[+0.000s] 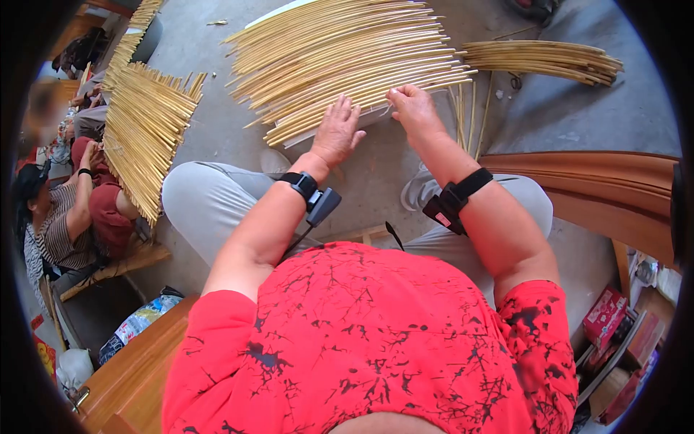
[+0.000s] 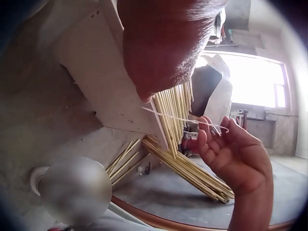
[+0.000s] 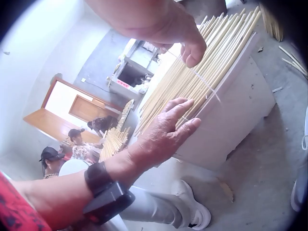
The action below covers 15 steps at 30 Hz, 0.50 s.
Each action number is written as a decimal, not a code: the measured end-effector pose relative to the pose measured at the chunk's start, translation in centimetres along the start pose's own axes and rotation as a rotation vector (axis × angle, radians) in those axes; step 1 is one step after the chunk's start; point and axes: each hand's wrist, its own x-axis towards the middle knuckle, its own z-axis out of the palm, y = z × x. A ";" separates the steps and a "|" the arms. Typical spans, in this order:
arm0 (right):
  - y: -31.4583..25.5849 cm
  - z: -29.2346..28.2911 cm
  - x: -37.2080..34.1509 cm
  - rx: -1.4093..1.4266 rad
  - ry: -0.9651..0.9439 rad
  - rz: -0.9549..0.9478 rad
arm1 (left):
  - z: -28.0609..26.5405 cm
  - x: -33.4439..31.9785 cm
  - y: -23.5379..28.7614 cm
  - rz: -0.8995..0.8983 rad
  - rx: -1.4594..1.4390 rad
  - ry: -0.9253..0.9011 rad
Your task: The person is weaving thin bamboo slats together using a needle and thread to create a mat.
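Note:
A row of thin straw-coloured sticks (image 1: 347, 65) lies side by side on a white box-like stand (image 3: 226, 125). My left hand (image 1: 335, 135) rests on the near end of the row, fingers fairly straight and thumb apart, holding nothing. To its right, my right hand (image 1: 418, 114) is raised by the row's near right corner. Between its thumb and fingers it pinches a thin white string (image 2: 178, 118). In the left wrist view, the string stretches from that hand toward the edge of the sticks. The right wrist view shows it crossing over the nearest sticks.
A bundle of sticks (image 1: 542, 61) lies at the far right, with a few loose sticks (image 1: 471, 119) nearer. Another stick mat (image 1: 144, 130) spreads at the left before a seated person (image 1: 69, 217). A brown wooden panel (image 1: 593, 195) stands at the right.

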 end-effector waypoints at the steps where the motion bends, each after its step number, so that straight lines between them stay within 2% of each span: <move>1: 0.0 -0.3 0.0 -0.031 -0.072 0.033 | 0.5 0.0 0.5 0.013 0.004 0.005; 2: -0.1 -0.5 0.0 -0.062 -0.145 0.068 | 1.1 0.1 1.0 0.023 0.008 0.010; 8: -2.2 -0.5 -1.4 0.032 -0.172 0.145 | 1.2 0.1 1.5 0.029 0.061 -0.048; 11: -2.1 0.2 -1.4 0.091 -0.121 0.056 | 0.6 -0.1 1.5 0.031 0.057 -0.073; 13: -2.7 0.0 -2.0 0.129 -0.177 0.083 | -0.2 -0.5 1.5 0.025 0.055 -0.080; 15: -3.4 0.1 -2.3 0.162 -0.234 0.111 | -1.6 -1.3 0.9 -0.117 -0.004 -0.123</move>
